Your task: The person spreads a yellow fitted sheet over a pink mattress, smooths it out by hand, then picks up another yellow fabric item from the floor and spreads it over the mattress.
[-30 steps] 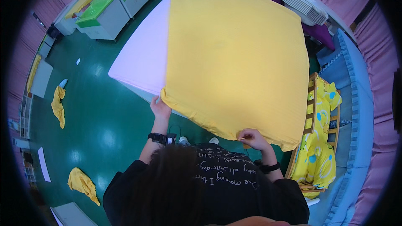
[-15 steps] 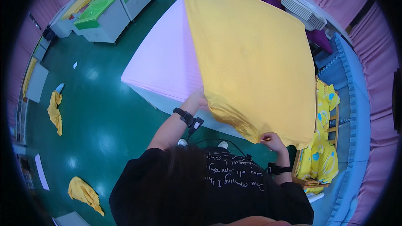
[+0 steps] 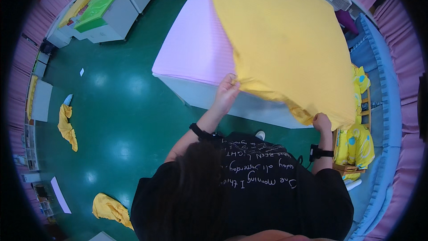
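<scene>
A yellow fabric cover [image 3: 290, 31] lies over most of a large block-like piece with a pale lilac top [image 3: 191, 44] and pale sides. The lilac part shows bare on the left. My left hand [image 3: 228, 90] pinches the cover's near left edge, beside the block's front edge. Farther right, my right hand [image 3: 322, 122] is closed on the cover's bunched near hem, close to the near right corner. Between the two hands the hem sags in folds over the pale front side. The fingertips of my right hand are partly hidden.
Yellow cloths [image 3: 67, 127] lie crumpled on the green floor to the left. At right stand a wooden-framed seat with yellow patterned cushions [image 3: 361, 145] and a blue padded sofa [image 3: 383, 93]. Green-topped white cabinets [image 3: 111, 18] are at the far left. A strip [image 3: 60, 195] lies lower left.
My left hand has come out from under the cover's edge and now pinches it from outside. My right hand keeps its hold on the hem. The view has shifted left.
</scene>
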`<state>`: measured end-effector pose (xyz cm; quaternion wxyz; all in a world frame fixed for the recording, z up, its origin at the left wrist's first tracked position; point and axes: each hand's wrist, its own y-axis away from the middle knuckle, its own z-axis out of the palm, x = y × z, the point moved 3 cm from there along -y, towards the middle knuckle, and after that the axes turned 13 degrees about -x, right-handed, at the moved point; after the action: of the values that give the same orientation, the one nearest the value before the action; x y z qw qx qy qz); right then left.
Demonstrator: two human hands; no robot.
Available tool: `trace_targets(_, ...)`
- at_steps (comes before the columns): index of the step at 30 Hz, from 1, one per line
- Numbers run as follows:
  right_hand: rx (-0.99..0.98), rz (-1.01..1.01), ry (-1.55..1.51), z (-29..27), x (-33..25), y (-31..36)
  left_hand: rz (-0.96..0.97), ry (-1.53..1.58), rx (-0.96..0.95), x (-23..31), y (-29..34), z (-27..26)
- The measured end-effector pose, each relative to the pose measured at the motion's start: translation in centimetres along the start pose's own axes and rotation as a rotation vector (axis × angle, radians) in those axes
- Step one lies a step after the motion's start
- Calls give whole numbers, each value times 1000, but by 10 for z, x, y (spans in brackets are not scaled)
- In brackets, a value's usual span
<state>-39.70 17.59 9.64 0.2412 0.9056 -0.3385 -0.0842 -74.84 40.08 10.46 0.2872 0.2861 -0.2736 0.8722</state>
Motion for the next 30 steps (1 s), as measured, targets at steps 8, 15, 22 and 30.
trace_targets(8, 15, 79, 111, -3, -23, 4, -418, -394, -112, -9, 35, -70)
trace_targets(15, -36, 117, -5, 5, -19, 18, -228, 93, 19, -26, -15, -94)
trace_targets(22, 64, 36, -176, 25, -13, 15, -438, 485, 253, -52, -61, -154)
trace_targets(30, 85, -38, -337, 38, 9, 17, -199, 76, 200, -42, -121, -128)
